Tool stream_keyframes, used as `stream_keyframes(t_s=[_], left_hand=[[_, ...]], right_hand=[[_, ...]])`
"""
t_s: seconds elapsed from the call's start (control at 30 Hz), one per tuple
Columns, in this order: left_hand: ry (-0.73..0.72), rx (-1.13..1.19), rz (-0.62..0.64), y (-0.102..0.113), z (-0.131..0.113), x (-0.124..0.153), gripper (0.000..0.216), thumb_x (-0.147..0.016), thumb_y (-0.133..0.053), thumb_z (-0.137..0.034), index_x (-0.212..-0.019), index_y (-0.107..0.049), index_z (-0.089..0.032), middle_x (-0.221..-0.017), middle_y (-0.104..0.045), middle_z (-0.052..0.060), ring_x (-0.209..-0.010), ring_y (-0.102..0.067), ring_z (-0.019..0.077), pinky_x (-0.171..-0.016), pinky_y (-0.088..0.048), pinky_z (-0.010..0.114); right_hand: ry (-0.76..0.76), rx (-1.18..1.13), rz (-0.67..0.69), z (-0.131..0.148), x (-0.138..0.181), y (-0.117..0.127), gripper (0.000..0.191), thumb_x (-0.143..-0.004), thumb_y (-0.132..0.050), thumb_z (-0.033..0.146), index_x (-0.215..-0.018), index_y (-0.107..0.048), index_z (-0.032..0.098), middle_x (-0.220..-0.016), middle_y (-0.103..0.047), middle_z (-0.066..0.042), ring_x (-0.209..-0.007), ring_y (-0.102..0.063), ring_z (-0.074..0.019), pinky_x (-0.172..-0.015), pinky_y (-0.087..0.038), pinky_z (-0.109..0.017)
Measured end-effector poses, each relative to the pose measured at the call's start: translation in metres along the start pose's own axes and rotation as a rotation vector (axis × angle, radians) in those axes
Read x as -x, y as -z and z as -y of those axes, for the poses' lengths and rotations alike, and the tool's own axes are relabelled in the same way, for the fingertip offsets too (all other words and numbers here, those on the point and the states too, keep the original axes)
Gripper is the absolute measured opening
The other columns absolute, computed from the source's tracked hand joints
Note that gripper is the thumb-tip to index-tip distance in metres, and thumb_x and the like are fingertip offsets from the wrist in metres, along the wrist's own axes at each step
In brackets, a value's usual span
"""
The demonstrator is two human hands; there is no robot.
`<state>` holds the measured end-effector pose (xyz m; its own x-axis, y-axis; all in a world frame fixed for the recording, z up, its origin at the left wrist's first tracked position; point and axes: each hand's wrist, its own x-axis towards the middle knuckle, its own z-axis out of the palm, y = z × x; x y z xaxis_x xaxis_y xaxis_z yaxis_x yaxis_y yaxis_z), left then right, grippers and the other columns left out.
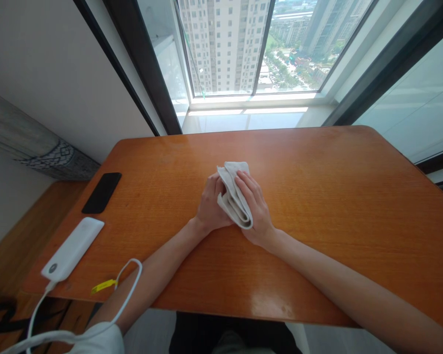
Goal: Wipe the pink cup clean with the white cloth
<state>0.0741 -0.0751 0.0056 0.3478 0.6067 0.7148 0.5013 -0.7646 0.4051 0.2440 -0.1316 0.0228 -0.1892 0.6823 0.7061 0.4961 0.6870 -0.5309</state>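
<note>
A folded white cloth (235, 194) is held between my two hands over the middle of the wooden table. My left hand (213, 204) grips it from the left, with its fingertips partly hidden behind the folds. On the right side, my right hand (257, 209) lies against the cloth, fingers bent over its upper face. Several layers show at the cloth's rounded lower fold. Both forearms reach in from the near edge of the table.
The brown wooden table (335, 196) has a black phone (102, 192) and a white power bank (73, 249) on its left. A white cable (133, 290) with a yellow tag (104, 286) crosses near my left forearm. Behind the table is a window (251, 96); a curtain (51, 147) hangs left.
</note>
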Motion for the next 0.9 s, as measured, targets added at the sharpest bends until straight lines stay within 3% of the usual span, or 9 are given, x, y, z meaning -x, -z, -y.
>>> stream_keyframes(t_s=[0.1,0.3,0.53,0.77,0.9], left_hand=[[-0.040,-0.017,0.059,0.000,-0.004,-0.001,0.082,-0.085,-0.082,-0.055,-0.152,-0.046,-0.024,-0.148,-0.061,0.021,-0.140,-0.060,0.0462,-0.115,-0.056,0.068],[0.201,0.070,-0.089,0.001,0.012,-0.001,0.066,-0.102,-0.062,-0.055,-0.157,-0.037,-0.027,-0.154,-0.057,0.018,-0.144,-0.059,0.0405,-0.117,-0.055,0.069],[-0.028,0.035,-0.032,0.003,-0.003,0.001,0.081,-0.089,-0.081,-0.055,-0.155,-0.044,-0.026,-0.149,-0.060,0.021,-0.140,-0.060,0.0452,-0.113,-0.057,0.072],[0.206,0.066,-0.158,0.007,0.007,-0.001,0.062,-0.105,-0.063,-0.046,-0.159,-0.039,-0.030,-0.155,-0.056,0.017,-0.146,-0.058,0.0382,-0.122,-0.050,0.069],[0.101,0.013,-0.080,0.008,0.000,0.001,0.070,-0.099,-0.070,-0.054,-0.157,-0.042,-0.028,-0.153,-0.058,0.018,-0.144,-0.059,0.0400,-0.120,-0.053,0.067]], right_hand=[[-0.015,-0.011,-0.030,-0.002,0.001,0.001,0.075,-0.108,-0.054,0.026,-0.177,-0.026,0.037,-0.182,-0.034,-0.006,-0.167,-0.038,-0.0368,-0.137,-0.033,-0.069],[0.018,-0.020,0.105,0.002,-0.002,0.000,0.080,-0.107,-0.049,0.021,-0.179,-0.017,0.035,-0.185,-0.028,-0.007,-0.171,-0.029,-0.0359,-0.136,-0.033,-0.069],[0.038,-0.001,-0.024,0.004,-0.001,0.004,0.079,-0.107,-0.057,0.021,-0.178,-0.025,0.035,-0.182,-0.035,-0.007,-0.167,-0.036,-0.0364,-0.137,-0.033,-0.069],[0.104,0.001,0.099,0.004,-0.003,0.001,0.080,-0.108,-0.049,0.019,-0.180,-0.017,0.029,-0.185,-0.027,-0.009,-0.171,-0.028,-0.0368,-0.135,-0.036,-0.070],[0.088,0.023,0.033,0.002,-0.001,0.001,0.079,-0.107,-0.054,0.020,-0.179,-0.022,0.031,-0.183,-0.032,-0.008,-0.168,-0.034,-0.0372,-0.135,-0.037,-0.070]])
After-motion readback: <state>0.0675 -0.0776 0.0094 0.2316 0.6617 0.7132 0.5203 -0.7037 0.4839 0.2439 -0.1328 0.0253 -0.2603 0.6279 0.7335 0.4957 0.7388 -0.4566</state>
